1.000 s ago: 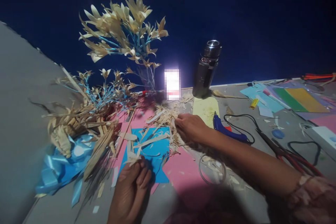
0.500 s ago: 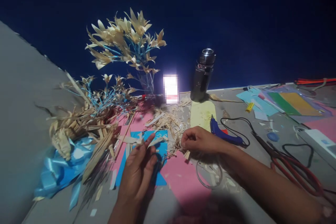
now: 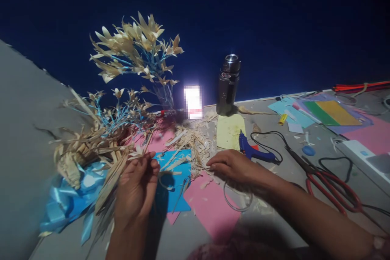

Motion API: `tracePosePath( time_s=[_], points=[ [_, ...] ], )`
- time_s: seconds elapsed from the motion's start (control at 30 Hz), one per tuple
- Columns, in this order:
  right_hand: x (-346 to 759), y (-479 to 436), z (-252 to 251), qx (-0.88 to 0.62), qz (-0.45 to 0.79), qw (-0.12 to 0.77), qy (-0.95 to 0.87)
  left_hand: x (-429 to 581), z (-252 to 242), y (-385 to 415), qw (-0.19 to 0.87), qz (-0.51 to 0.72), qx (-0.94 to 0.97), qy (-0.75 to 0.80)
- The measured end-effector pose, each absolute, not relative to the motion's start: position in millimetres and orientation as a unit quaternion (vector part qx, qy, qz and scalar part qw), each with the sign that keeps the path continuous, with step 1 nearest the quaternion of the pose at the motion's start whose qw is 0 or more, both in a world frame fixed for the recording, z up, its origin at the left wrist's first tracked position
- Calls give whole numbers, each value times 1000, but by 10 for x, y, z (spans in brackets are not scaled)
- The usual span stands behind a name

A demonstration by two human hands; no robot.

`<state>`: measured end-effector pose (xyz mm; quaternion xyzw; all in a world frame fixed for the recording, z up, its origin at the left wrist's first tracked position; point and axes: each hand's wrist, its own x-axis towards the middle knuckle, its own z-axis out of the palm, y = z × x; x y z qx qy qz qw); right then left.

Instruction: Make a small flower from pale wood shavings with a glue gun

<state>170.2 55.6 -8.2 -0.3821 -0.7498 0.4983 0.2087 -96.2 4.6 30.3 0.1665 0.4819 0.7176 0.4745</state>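
My left hand (image 3: 137,187) is raised at the left of the blue sheet (image 3: 179,187), its fingers curled inward. A pale, petal-like piece of dried husk (image 3: 137,152) sticks up at its fingertips; my fingers hide its lower part. My right hand (image 3: 233,165) reaches palm down to the edge of the heap of husk scraps (image 3: 195,144), fingers stretched forward with their tips at the scraps. No held thing shows in it. Below it lies a clear ring (image 3: 225,201), partly covered by the hand. Several thin strips (image 3: 175,166) rest on the blue sheet.
At left stand husk flowers (image 3: 131,53) on blue stems, beside dried husks (image 3: 73,154) and blue ribbon (image 3: 70,199). A dark flask (image 3: 228,87) stands behind the yellow sheet (image 3: 230,130). Rightward lie a blue glue gun (image 3: 257,152), red-handled scissors (image 3: 329,189) and a white power strip (image 3: 362,160).
My left hand has moved left, off the blue sheet, with the pale piece at its fingertips. My right hand's fingers have straightened from a curl toward the scraps. The view has shifted slightly.
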Motion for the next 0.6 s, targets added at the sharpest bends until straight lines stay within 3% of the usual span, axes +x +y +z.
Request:
tracePosePath(
  time_s=[0.17,0.47,0.6],
  points=[
    [1548,504,123,-428,474,289,-713,-805,305,9,489,696,199,486],
    [1670,432,87,-442,446,223,-746,-824,297,-12,466,711,199,489],
    [1716,430,190,-470,354,289,-756,-672,260,-49,464,689,237,504]
  ],
)
